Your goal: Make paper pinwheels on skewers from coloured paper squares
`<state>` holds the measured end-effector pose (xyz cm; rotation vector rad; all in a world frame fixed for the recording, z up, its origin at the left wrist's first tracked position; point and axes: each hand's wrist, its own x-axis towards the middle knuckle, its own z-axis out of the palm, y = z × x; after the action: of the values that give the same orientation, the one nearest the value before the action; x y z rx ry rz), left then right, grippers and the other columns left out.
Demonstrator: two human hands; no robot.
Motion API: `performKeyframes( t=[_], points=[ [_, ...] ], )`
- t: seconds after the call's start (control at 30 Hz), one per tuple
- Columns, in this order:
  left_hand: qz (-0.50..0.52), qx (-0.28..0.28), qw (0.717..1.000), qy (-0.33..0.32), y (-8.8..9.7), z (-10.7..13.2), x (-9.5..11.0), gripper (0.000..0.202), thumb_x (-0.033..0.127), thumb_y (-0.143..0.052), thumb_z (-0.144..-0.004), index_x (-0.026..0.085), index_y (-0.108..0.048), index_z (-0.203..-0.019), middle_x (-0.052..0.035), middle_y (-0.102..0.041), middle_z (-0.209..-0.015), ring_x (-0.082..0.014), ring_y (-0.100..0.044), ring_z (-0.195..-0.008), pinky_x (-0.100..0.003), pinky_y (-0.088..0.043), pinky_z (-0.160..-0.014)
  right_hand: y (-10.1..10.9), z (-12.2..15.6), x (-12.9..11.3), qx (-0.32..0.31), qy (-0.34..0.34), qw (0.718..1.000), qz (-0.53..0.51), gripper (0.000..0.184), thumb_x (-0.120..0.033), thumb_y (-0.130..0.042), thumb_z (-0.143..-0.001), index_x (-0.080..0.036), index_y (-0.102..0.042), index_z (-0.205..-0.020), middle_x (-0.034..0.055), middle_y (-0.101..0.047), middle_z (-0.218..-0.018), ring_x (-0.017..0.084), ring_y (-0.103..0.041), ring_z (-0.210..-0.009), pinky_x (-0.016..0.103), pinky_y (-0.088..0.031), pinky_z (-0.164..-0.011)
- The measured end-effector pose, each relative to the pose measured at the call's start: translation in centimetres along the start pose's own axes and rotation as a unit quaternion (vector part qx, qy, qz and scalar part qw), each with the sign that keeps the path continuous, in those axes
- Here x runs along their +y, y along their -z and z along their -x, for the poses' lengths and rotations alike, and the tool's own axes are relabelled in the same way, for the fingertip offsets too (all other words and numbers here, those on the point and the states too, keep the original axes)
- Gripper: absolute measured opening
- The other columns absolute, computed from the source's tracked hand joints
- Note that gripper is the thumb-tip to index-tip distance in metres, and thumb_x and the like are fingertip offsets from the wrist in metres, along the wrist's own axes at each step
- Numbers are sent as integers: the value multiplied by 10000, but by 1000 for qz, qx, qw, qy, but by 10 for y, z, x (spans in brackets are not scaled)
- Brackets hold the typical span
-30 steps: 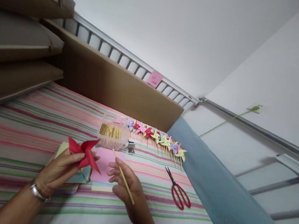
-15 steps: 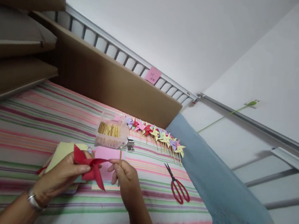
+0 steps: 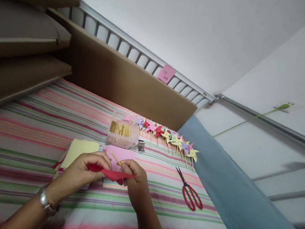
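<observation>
My left hand (image 3: pixel 79 168) is closed on the left side of a red paper pinwheel (image 3: pixel 113 175), which is tilted almost edge-on. A thin wooden stick (image 3: pixel 115 158) is pinched in my right hand (image 3: pixel 136 181), its upper end slanting up to the left. The fingers of that hand also lie against the pinwheel's right point. Whether stick and paper are joined cannot be seen, as the fingers hide the stick's lower part. Beneath the hands lie pink paper (image 3: pixel 127 153) and a stack of paper sheets with a pale yellow one on top (image 3: pixel 80 150).
A clear plastic box (image 3: pixel 120 141) of short sticks (image 3: pixel 120 128) stands beyond the hands, with a small metal piece (image 3: pixel 140 146) beside it. Several finished pinwheels (image 3: pixel 178 141) lie in a row. Red-handled scissors (image 3: pixel 191 195) rest at right. Cardboard (image 3: pixel 134 84) borders the striped cloth (image 3: pixel 32 131).
The pinwheel has turned from facing me to nearly edge-on. My right hand has come closer to my left, and the stick has tipped from upright to slanting left. The camera view has shifted slightly.
</observation>
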<state>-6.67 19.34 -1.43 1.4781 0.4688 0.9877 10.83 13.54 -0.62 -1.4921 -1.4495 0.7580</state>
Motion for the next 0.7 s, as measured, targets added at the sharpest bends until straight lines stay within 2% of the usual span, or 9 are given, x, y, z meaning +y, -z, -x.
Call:
performKeyframes(
  t=[0.1,0.23,0.4,0.57,0.7],
  points=[
    [-20,16,1000,-11,1,0,-2,111,280,-678,-725,188,-711,-672,-90,-671,-755,-236,-604,-768,-325,-450,-741,0,-1,-2,16,18,1000,19,151,-215,-528,-806,-189,-650,-721,-8,-550,-632,110,-471,-555,209,-371,-506],
    [-37,28,998,-37,1,1,-6,97,263,-664,-749,196,-700,-689,-74,-667,-737,-222,-606,-752,-314,-453,-737,-2,-2,-2,12,23,999,-25,114,-157,-552,-751,-192,-661,-758,-2,-576,-692,109,-494,-560,212,-396,-513],
    [-49,51,995,-75,1,2,-5,81,251,-661,-755,208,-692,-694,-65,-673,-739,-229,-614,-777,-324,-453,-768,-3,-2,-6,21,21,999,-28,96,-173,-576,-752,-190,-666,-723,1,-575,-713,99,-478,-535,222,-388,-518],
    [-79,76,989,-102,4,3,-4,59,234,-674,-743,224,-711,-697,-51,-680,-731,-215,-617,-739,-346,-425,-860,-2,-2,-14,24,54,998,5,146,-139,-564,-750,-201,-671,-671,1,-573,-662,133,-522,-611,235,-408,-579],
    [-89,97,985,-112,5,5,-6,37,228,-693,-723,242,-724,-709,-51,-686,-751,-219,-618,-764,-322,-445,-810,-3,-2,-16,28,77,996,21,209,-68,-553,-714,-220,-691,-673,-8,-578,-649,138,-538,-630,229,-414,-586]
  ],
)
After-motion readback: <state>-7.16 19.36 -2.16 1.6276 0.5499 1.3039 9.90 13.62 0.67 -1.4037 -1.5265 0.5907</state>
